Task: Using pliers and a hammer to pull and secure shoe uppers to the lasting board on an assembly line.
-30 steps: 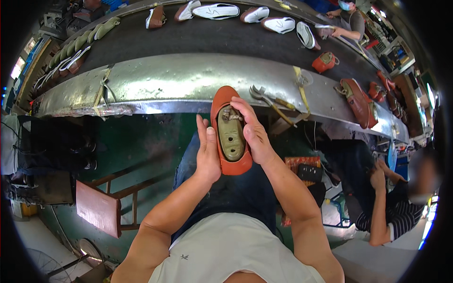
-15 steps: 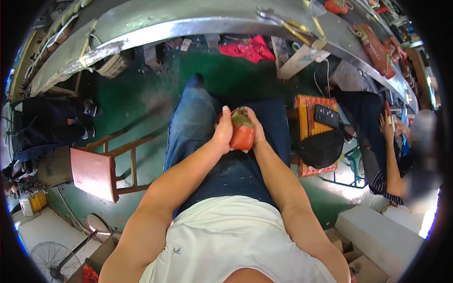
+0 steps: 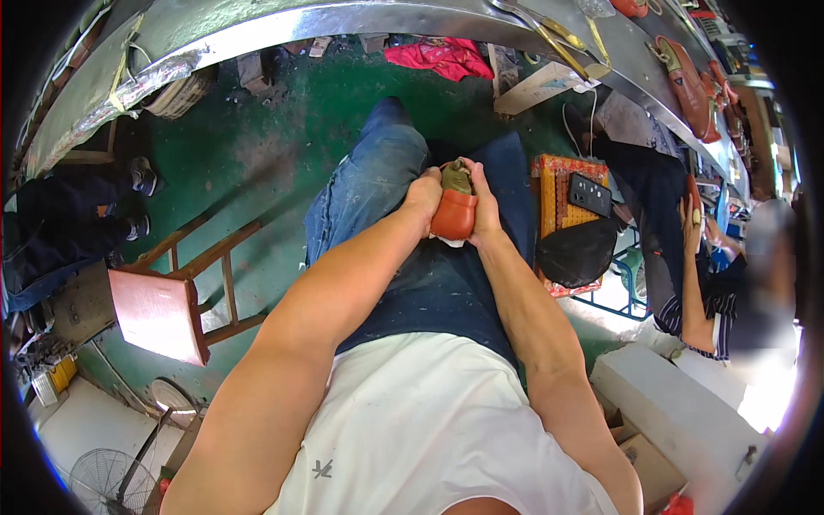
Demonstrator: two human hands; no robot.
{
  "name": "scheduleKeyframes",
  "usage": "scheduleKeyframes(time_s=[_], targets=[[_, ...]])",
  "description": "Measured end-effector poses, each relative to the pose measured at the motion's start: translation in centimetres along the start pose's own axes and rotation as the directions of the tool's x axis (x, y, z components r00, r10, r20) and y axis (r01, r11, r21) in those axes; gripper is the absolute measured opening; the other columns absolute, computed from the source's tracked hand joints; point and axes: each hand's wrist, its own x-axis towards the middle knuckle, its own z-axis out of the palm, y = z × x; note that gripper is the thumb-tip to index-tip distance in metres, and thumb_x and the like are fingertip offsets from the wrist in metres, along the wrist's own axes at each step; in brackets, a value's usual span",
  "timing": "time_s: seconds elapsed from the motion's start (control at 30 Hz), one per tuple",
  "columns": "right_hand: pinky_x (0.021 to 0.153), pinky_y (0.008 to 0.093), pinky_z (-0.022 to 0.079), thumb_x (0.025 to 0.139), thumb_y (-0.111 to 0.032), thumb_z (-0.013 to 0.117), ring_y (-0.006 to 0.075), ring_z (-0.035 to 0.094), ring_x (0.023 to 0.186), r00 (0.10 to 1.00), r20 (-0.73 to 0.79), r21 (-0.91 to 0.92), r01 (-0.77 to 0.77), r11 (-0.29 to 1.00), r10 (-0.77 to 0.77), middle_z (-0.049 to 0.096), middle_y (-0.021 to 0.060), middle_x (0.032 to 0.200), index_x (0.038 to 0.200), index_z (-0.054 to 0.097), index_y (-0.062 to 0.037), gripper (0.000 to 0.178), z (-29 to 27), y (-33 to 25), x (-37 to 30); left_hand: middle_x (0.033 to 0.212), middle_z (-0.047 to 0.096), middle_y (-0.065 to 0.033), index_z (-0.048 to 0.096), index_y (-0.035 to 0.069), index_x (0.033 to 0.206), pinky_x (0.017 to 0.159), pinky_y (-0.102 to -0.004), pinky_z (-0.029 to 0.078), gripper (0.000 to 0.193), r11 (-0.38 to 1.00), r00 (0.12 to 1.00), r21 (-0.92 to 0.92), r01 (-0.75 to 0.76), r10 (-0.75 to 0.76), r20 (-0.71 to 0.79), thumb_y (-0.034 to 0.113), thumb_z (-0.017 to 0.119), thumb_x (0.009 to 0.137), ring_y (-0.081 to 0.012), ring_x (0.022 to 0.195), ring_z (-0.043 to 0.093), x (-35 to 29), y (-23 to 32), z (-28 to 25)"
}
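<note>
Above my lap I hold a reddish-brown leather shoe with an olive-green last showing in its opening. Its rounded toe points toward me, and a pale edge shows beneath the toe. My left hand is closed along one side of the shoe. Against the other side my right hand is wrapped, its thumb near the last's far end. The fingers under the shoe are hidden.
A metal workbench curves across the far side, with pincers and more brown shoes on it. A stool stands left. At right are a beaded seat bearing a phone, and a person handling a shoe.
The shoe has turned so more of its toe faces me. Both hands have moved slightly farther out and to the right with it, and the whole view has shifted.
</note>
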Motion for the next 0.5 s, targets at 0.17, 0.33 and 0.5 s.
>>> scheduleKeyframes(time_s=[0.17,0.33,0.5], targets=[[0.104,0.0382,0.047,0.105,-0.053,0.051,0.0208,0.059,0.118,0.995,0.067,-0.073,0.080,0.994,-0.075,0.062,0.0057,0.130,0.140,0.054,-0.0144,0.053,-0.1,0.2,0.4,0.096,0.068,-0.0117,0.059,0.007,0.118,0.068,-0.0447,0.060,0.041,0.979,0.971,-0.032,-0.204,0.206,0.119,0.043,0.042,0.108,-0.0263,0.074,0.070,2.4,-1.4,-1.7],[0.118,0.0405,0.034,0.107,-0.050,0.047,0.0252,0.044,0.139,0.969,0.202,-0.143,0.171,0.975,-0.141,0.043,0.0109,0.153,0.158,0.031,-0.0132,0.065,1.4,-2.1,-3.8,0.106,0.069,-0.0101,0.058,0.010,0.125,0.079,-0.0446,0.061,0.041,0.990,0.978,-0.135,-0.047,0.073,0.195,0.041,0.035,0.111,-0.0256,0.086,0.071,-4.0,0.6,-0.6],[0.118,0.0434,0.036,0.077,-0.028,0.089,0.0347,0.038,0.147,0.697,0.703,-0.643,0.708,0.294,-0.142,0.037,0.0230,0.157,0.158,0.018,-0.0095,0.110,4.5,-7.3,-9.8,0.107,0.068,-0.0099,0.059,0.010,0.123,0.081,-0.0442,0.061,0.040,0.974,0.953,-0.223,-0.042,0.106,0.282,0.041,0.037,0.111,-0.0240,0.090,0.070,-9.7,1.9,-0.3]])
